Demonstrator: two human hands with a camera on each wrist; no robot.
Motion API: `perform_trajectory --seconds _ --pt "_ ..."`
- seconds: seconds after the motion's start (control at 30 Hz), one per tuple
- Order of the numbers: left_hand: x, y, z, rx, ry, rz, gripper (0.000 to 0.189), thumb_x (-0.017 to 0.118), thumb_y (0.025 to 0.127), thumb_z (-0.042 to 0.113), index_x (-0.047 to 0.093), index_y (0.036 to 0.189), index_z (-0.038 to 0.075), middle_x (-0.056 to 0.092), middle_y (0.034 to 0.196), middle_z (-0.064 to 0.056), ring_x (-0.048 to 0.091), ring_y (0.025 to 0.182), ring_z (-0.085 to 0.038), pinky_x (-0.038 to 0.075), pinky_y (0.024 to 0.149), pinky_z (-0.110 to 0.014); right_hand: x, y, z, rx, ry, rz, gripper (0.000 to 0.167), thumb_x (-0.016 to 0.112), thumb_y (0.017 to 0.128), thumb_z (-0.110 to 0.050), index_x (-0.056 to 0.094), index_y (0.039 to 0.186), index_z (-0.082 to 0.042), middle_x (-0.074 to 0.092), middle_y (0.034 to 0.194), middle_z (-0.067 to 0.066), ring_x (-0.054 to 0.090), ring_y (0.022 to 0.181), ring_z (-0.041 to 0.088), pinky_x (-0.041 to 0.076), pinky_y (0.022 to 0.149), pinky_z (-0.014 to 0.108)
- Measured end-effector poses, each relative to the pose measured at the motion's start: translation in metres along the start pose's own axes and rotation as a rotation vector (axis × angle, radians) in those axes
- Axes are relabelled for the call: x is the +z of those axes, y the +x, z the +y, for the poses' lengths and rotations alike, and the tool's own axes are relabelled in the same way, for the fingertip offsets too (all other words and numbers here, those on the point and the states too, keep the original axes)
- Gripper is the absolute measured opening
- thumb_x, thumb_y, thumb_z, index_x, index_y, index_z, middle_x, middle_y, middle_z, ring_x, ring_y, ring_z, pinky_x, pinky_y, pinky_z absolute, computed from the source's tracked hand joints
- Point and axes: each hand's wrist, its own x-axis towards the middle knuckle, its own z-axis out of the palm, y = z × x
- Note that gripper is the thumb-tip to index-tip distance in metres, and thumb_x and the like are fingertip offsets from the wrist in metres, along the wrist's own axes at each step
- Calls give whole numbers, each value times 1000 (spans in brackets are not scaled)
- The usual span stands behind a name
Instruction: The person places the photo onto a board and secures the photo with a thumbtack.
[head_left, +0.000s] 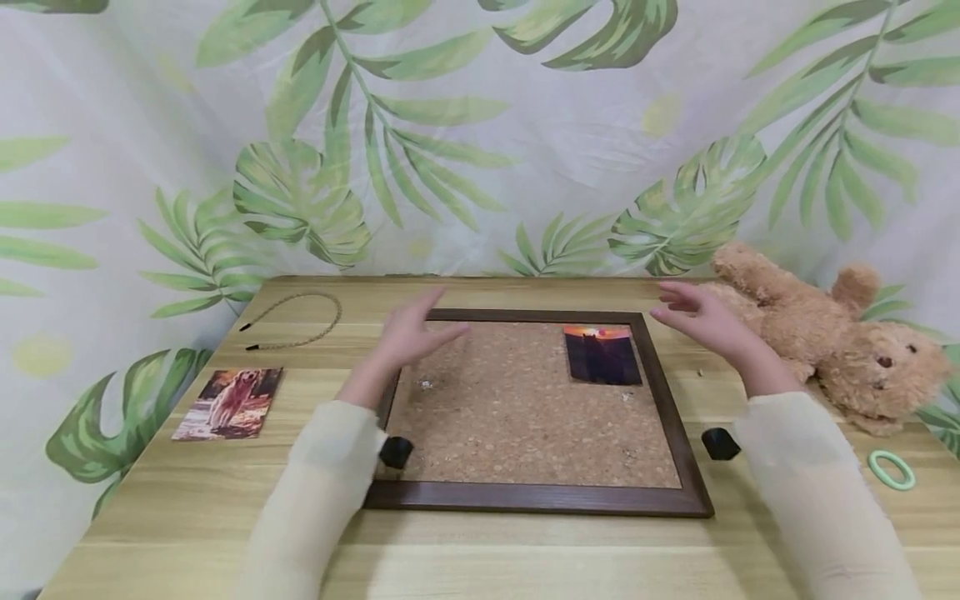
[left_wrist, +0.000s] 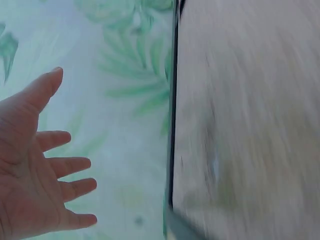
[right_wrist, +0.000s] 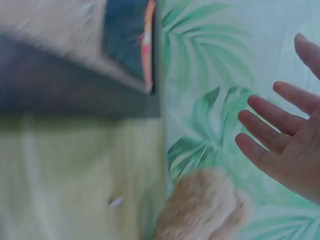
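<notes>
A cork board in a dark brown frame lies flat on the wooden table. On its upper right corner is a sunset photo with a dark silhouette. My left hand is raised over the board's upper left corner, holding nothing; its spread fingers show in the left wrist view. My right hand hovers beyond the right side of the frame, near the teddy bear, also empty with fingers extended. Small clear pieces sit on the cork at the left, and more lie toward its right side.
A photo of a golden dog lies left of the board, below a thin cord with dark ends. At the right lie a tan teddy bear and a light green ring. A leaf-patterned cloth hangs behind the table.
</notes>
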Motion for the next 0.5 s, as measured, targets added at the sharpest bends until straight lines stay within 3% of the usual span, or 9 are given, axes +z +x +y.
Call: perform_trajectory --seconds 0.2,0.37,0.5 --pt "-30 -36 -45 -66 -139 94 75 56 81 41 21 138 9 21 139 -15 18 125 -32 17 96 -48 1 -21 31 -6 38 88 67 52 85 -37 27 134 -1 33 130 23 32 114 39 29 86 53" --pt "-59 -67 -80 -155 -97 157 78 54 80 46 17 139 10 19 138 -21 18 122 -40 17 93 -54 3 -30 50 1 59 137 64 54 85 -34 30 132 2 37 126 24 38 110 37 32 83 50" --pt "-80 -95 -102 -255 -99 205 77 50 83 46 12 140 13 14 138 -24 13 120 -46 16 88 -61 4 -35 60 23 84 122 64 53 85 -32 29 132 4 36 127 26 37 110 37 32 84 49"
